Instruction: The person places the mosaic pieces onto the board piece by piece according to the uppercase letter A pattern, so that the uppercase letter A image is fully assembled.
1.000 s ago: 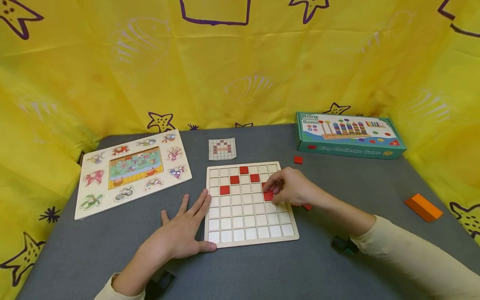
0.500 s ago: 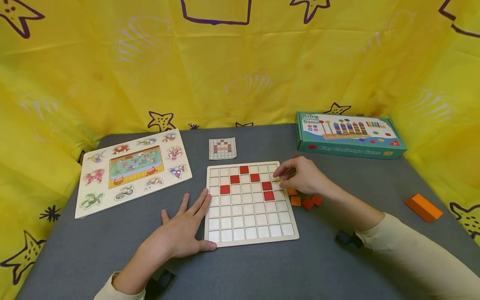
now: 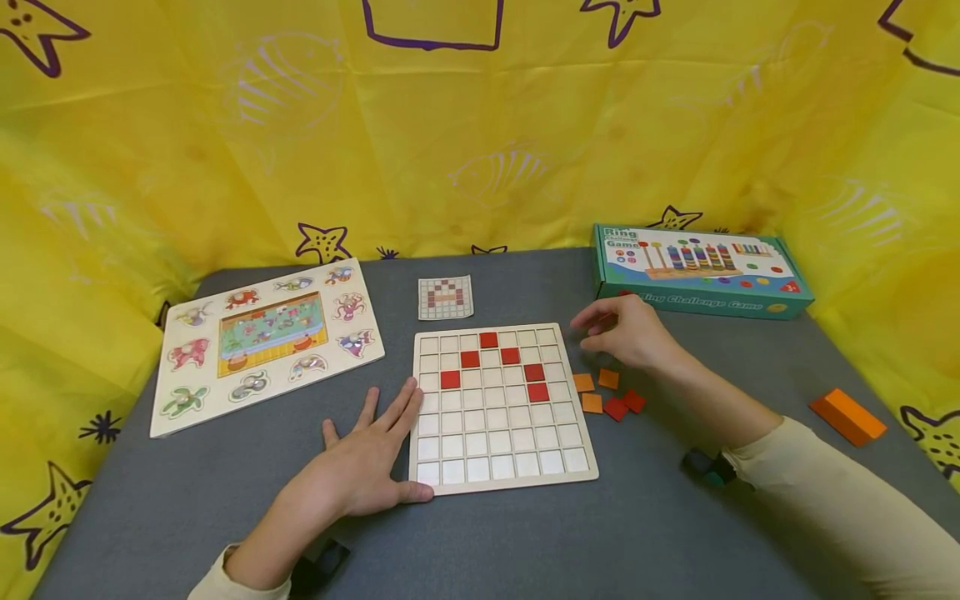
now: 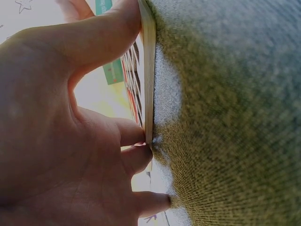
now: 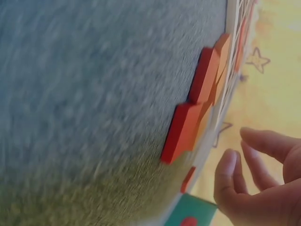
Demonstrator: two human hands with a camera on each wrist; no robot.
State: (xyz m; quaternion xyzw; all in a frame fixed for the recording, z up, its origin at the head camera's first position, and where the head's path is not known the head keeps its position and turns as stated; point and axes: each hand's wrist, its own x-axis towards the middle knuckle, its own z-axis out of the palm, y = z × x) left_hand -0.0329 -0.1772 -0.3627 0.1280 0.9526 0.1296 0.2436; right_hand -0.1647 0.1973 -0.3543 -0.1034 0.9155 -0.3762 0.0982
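A wooden grid board (image 3: 505, 482) lies on the dark grey table, with several red square tiles (image 3: 538, 392) set in its upper cells. My left hand (image 3: 363, 467) rests at the board's left side, fingers spread against the edge and thumb at the near corner; the left wrist view shows the board's edge (image 4: 149, 80) by the thumb and fingers. My right hand (image 3: 633, 332) hovers right of the board's far corner, fingers bent and nothing between them. In the right wrist view a lone red tile (image 5: 188, 179) lies beyond the fingertips; in the head view the hand hides it.
Loose orange tiles (image 3: 592, 403) and red tiles (image 3: 616, 408) lie right of the board. Behind it is a small pattern card (image 3: 445, 312). A sea-animal puzzle (image 3: 262, 404) lies left, a Ring Challenge Game box (image 3: 705, 300) back right, an orange block (image 3: 847, 415) far right.
My right hand has let go of a red tile in a right-side cell of the board and moved right and away, uncovering the loose tiles. My left hand stays put.
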